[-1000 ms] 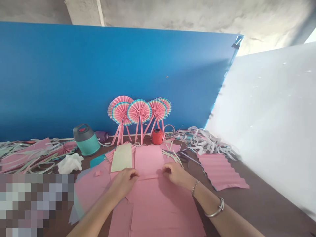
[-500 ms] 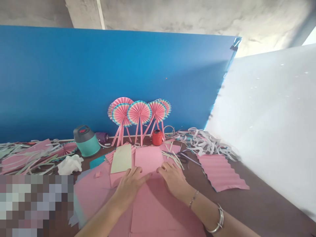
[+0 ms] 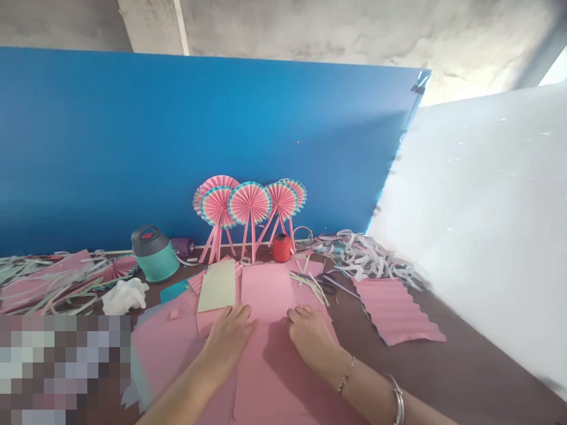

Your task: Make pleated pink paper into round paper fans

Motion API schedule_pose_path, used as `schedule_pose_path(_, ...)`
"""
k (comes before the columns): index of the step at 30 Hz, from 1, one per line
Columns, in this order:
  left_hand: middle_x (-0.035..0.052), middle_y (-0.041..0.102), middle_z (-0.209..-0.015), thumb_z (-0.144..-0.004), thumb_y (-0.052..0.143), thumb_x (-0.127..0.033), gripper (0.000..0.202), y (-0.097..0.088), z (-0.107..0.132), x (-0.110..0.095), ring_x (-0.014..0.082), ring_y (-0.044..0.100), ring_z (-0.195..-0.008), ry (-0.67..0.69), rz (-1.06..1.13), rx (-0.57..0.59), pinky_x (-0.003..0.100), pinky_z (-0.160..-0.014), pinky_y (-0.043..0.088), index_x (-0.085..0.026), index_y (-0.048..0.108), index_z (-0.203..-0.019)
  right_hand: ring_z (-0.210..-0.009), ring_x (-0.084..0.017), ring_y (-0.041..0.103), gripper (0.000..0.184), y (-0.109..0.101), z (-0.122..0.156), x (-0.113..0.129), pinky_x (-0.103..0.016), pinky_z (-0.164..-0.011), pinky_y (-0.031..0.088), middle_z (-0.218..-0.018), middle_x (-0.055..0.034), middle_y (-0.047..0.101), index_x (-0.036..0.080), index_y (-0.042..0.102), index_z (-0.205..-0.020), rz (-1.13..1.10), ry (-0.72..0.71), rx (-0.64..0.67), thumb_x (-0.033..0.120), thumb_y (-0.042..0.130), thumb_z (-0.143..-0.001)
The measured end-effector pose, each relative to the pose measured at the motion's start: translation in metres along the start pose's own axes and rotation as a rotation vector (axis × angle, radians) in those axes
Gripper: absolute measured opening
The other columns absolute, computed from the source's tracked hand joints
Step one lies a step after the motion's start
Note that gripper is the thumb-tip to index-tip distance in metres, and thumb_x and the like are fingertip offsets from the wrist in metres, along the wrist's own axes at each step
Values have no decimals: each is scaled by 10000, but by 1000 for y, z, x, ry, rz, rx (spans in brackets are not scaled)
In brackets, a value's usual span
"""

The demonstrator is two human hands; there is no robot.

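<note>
A pink paper sheet (image 3: 268,290) lies in front of me on a pile of other pink sheets. My left hand (image 3: 228,340) rests flat on it with fingers stretched forward, pressing near a fold line. My right hand (image 3: 310,335) presses on the same sheet to the right, fingers curled down onto the paper, with bracelets on the wrist. A pale green paper strip (image 3: 218,285) lies just beyond my left hand.
Several pink paper fans (image 3: 249,203) on sticks lean against the blue board (image 3: 177,136). A teal jug (image 3: 155,253), a red thread spool (image 3: 282,247), crumpled white paper (image 3: 125,295), a pleated pink sheet (image 3: 396,309) and heaps of paper strips (image 3: 367,254) lie around. A white panel (image 3: 487,224) stands at right.
Both hands went from pinching the fold at its ends to moving toward the middle and pressing down on the pink sheet. The right hand's fingers have curled in since half a second ago.
</note>
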State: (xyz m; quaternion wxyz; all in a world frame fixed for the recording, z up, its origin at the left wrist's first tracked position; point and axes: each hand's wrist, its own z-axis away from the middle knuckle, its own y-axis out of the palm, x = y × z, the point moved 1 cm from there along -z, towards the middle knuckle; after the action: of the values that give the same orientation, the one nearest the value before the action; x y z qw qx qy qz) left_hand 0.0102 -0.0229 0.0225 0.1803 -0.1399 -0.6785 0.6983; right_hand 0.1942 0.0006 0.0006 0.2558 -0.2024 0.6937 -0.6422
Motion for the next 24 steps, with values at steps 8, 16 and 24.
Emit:
schedule_pose_path(8,64,610,-893,-754,427,43,372,8,6,31,234,507,-909,-151,47,-123,343,-716,341,-213,683,-667,-789,-224,591,151,0,-4,-8,-333,-686,340,-833,-115,656,129,684,-801,53,-63,25,43,560,-790)
schedule_pose_path(16,49,632,-810,-754,384,-31,298,16,6,34,219,549,-839,-316,332,-579,350,-769,397,-192,633,-784,-699,-186,554,145,8,-8,-17,-318,-632,308,-765,-74,633,148,655,-768,-83,-47,-257,76,534,-802)
schedule_pose_path(24,24,692,-700,-825,538,-439,313,30,-3,-6,174,602,-661,-311,930,-440,254,-587,427,-178,695,-756,-668,-166,457,206,-1,1,4,-300,-618,292,-706,-34,551,168,592,-781,-254,-170,-677,88,423,-865)
